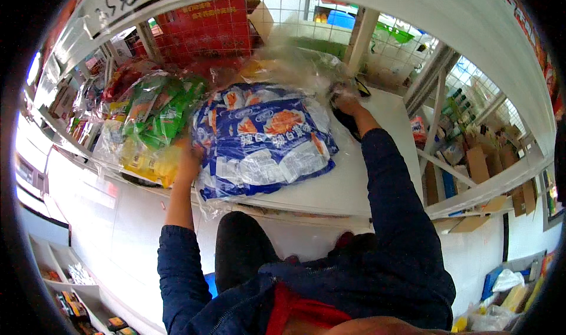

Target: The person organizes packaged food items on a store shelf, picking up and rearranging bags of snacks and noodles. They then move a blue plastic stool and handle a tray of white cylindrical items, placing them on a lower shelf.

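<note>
Currently, left hand (189, 160) is touching the blue package (263, 139), right hand (346, 102) a black item (348, 123) right of it; can't tell either grip.

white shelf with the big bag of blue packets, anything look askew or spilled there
I see no spill. The clear bag of blue packets lies a bit askew on the white shelf, and its crumpled plastic seems to poke over the front edge near the left hand, which looks untidy.
</note>
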{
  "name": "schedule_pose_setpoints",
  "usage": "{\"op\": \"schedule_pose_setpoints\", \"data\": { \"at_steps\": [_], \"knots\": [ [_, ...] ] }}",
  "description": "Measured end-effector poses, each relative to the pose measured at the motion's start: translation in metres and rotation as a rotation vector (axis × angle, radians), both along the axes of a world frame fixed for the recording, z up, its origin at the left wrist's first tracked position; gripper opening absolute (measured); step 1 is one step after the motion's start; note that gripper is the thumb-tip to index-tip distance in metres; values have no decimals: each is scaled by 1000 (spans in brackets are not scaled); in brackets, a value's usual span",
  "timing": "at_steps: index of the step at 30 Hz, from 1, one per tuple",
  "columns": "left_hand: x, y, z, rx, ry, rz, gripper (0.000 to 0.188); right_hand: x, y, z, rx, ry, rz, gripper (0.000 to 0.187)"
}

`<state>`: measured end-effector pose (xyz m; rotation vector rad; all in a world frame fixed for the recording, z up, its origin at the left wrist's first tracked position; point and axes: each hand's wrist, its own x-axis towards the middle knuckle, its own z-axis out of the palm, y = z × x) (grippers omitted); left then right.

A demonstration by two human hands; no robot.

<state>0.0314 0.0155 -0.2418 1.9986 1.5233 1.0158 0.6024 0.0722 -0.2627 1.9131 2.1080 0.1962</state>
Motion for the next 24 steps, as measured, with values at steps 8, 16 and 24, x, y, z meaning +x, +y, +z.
{"op": "schedule_pose_setpoints", "data": {
  "at_steps": [8, 16, 24],
  "knots": [
    [-15, -9, 3, -20, 17, 19, 28, 79, -86, -30, 468, 210, -618, 50],
    [-5, 12, -17, 22, -30, -62, 35, 17, -295, -23, 607, -191, -590, 36],
    [2, -38, 19, -113, -372, -79, 41, -135, -366, 24, 721, 724, -741, 39]
  ]
}}
